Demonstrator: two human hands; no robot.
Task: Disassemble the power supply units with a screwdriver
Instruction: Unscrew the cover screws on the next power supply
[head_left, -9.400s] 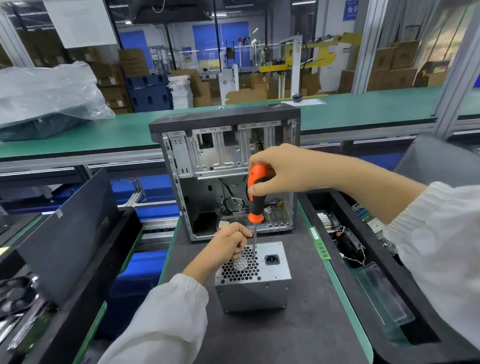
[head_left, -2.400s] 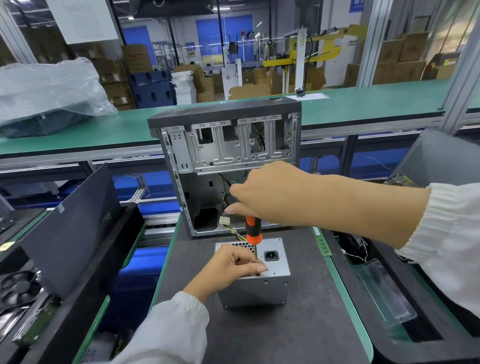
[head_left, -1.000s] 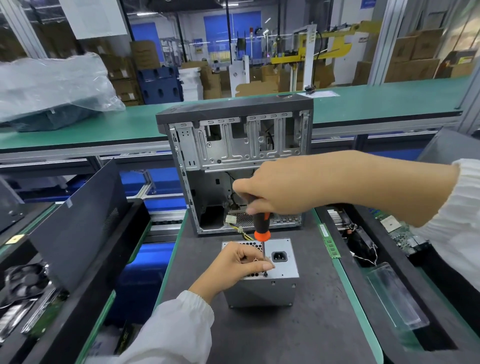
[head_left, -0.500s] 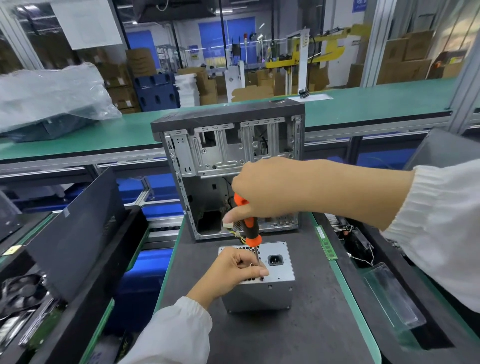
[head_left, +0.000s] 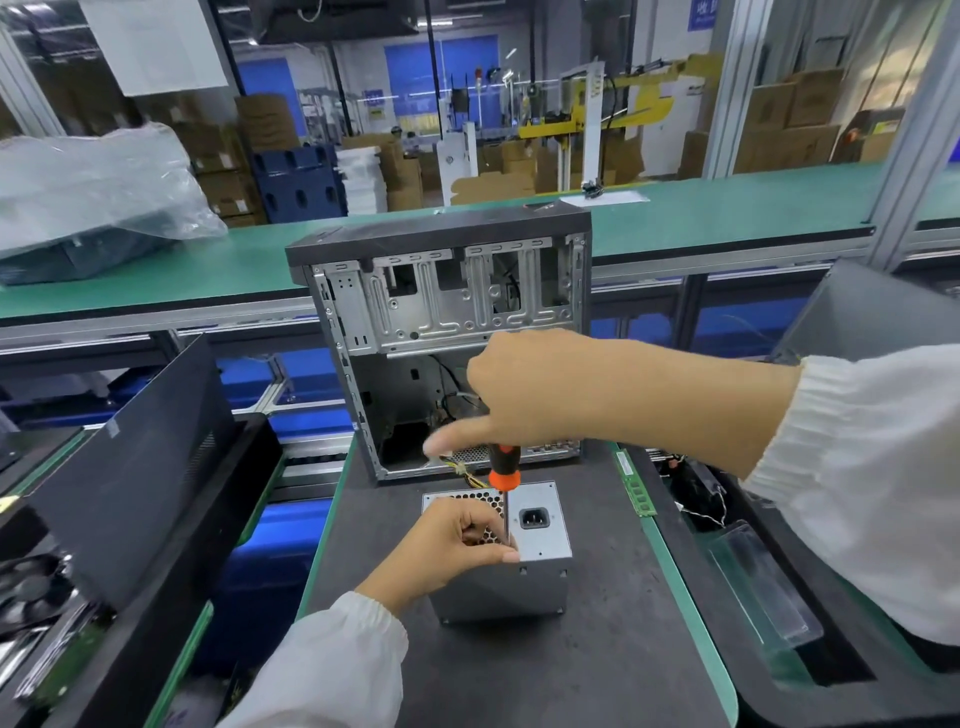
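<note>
A silver power supply unit (head_left: 540, 540) stands on the dark work mat, its vented face with the black power socket turned up. My right hand (head_left: 524, 395) grips the orange and black handle of a screwdriver (head_left: 503, 470) from above, with one finger sticking out to the left. The shaft points straight down at the unit's top face near its front edge. My left hand (head_left: 457, 545) rests on the unit's left side and pinches the lower shaft near the tip. The tip itself is hidden behind my fingers.
An open grey computer case (head_left: 441, 332) stands upright just behind the unit, with wires trailing out. A green memory stick (head_left: 636, 486) lies on the mat's right edge. Dark bins with parts flank the mat on the left (head_left: 119, 499) and right (head_left: 779, 597). A green bench (head_left: 727, 218) runs behind.
The screwdriver stays on the same spot on the unit's top face. My right hand has shifted its hold on the handle and now covers most of it. My left hand keeps its place.
</note>
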